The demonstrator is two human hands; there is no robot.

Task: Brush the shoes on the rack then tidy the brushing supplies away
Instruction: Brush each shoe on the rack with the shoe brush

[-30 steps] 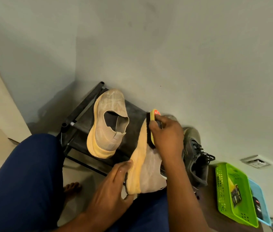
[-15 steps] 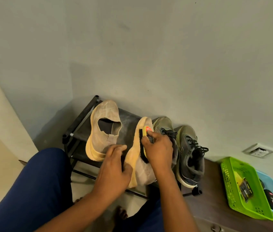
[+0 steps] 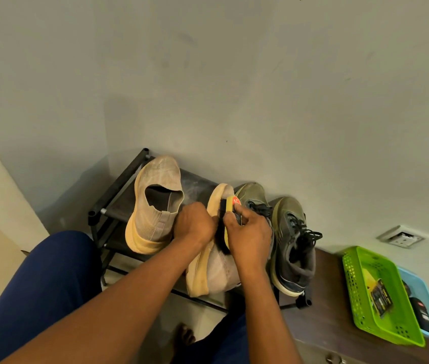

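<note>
Two hands work at frame centre: the left hand (image 3: 194, 225) grips the soft, light beige shoe (image 3: 214, 269) along its firmer sole edge, while the right hand (image 3: 248, 232) clasps the rigid brush (image 3: 228, 206).

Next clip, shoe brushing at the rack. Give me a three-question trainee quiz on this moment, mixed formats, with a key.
1. True or false: the right hand holds the yellow-backed, black-bristled brush against the tilted beige knit slip-on shoe with the yellow sole.
2. What does the left hand grip? A) that tilted shoe B) the pair of olive-grey lace-up sneakers C) the green plastic basket
3. Fill in: the other beige slip-on shoe stands on the black metal ____.

Key: 1 true; 2 A; 3 rack.
</note>
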